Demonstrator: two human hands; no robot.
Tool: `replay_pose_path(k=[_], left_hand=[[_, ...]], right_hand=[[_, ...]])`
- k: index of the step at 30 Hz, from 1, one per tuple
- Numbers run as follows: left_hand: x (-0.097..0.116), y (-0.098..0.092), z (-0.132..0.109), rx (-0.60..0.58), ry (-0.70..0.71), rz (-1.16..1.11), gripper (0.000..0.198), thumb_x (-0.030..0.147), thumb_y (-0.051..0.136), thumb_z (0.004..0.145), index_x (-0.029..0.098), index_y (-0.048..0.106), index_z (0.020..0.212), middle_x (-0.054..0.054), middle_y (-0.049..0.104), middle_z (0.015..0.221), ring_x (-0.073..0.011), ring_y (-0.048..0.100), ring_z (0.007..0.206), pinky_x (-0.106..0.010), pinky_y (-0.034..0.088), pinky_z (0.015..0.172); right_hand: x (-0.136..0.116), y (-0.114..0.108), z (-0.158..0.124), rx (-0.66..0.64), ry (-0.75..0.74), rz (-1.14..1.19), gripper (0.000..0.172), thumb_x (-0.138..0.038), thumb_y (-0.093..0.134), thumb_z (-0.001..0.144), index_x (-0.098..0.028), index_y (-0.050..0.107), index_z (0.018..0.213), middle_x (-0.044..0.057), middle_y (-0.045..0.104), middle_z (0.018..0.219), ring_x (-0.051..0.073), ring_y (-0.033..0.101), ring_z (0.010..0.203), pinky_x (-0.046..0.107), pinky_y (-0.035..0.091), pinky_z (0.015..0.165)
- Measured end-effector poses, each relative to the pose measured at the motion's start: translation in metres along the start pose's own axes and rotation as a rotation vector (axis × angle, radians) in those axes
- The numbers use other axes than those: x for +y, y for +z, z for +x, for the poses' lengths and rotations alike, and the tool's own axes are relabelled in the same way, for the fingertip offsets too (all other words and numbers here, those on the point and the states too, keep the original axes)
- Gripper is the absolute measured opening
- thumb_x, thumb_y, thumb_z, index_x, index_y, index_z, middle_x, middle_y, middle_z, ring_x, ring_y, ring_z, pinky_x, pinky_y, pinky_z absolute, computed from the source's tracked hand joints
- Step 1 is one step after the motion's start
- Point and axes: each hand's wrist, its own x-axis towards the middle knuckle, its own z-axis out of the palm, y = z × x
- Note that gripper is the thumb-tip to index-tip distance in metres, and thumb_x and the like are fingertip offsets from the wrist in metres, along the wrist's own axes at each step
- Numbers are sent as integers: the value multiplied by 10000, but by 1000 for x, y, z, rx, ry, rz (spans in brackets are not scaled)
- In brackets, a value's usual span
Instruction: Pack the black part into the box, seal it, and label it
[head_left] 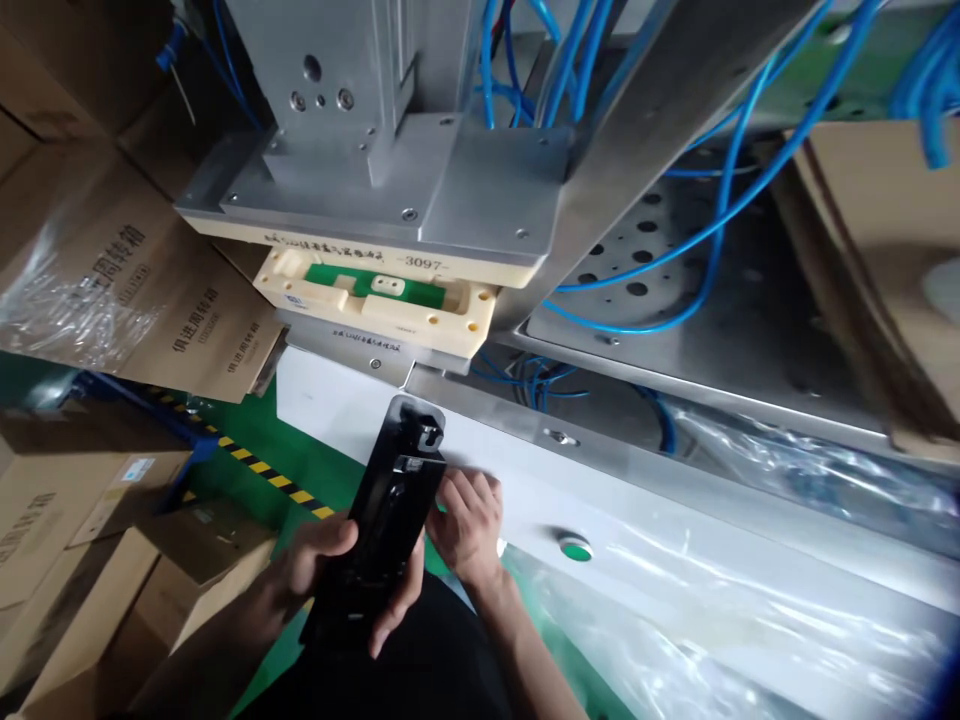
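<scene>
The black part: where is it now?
Head view: the black part is low, left of centre, in the left hand, below the cream fixture.

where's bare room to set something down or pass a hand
Bare: the metal plate between blue hose and cardboard; for a hand, over the white panel between the right hand and green button. Boxes crowd the left.

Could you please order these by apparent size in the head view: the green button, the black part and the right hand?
Largest to smallest, as they look:
1. Black part
2. Right hand
3. Green button
The differences are clear in this view.
</scene>
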Motion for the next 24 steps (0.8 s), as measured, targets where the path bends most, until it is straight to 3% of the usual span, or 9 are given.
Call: replay_pose_path(k=[4,7,11,15,20,24], left_hand=[[0,4,0,35,-14,81,715,812,631,828,104,693,909,-62,630,760,-138,591,535,-246,505,466],[1,2,0,59,15,130,703,809,613,848,114,699,908,-59,630,749,-152,610,536,-252,503,459],[-1,-9,1,98,63,227,621,714,656,897,130,672,1109,-64,649,811,-142,605,558,-224,460,463],[2,-18,-4,171,34,376,659,701,683,899,176,593,1287,-38,638,850,-122,563,595,-227,464,533],[46,-14,-12,478,79,1174,551,581,734,926,243,597,1339,-59,698,1092,-197,666,920,-270,547,765],[107,-13,-10,621,322,1831,504,447,668,1002,273,536,1456,-93,706,1290,-264,691,1157,-328,569,933]], right_hand=[[-9,-9,-4,19,89,113,161,-172,517,1064,-212,606,937,9,700,793,131,618,664,276,474,641],[-15,-13,-11,40,165,172,195,-267,558,1088,-201,604,910,-31,664,701,75,560,497,202,443,492],[-17,-16,-17,60,264,173,453,-418,592,1070,-224,461,682,-71,518,521,54,422,385,214,313,394],[-15,-24,-13,60,255,102,535,-371,545,1087,-235,348,609,-77,375,478,61,324,391,268,240,417],[-13,-41,3,-24,250,149,459,-277,397,1102,-251,354,646,-41,405,531,123,426,482,306,293,483],[-10,-40,20,-57,209,151,305,-273,459,1087,-237,491,786,-9,546,668,150,518,617,298,399,591]])
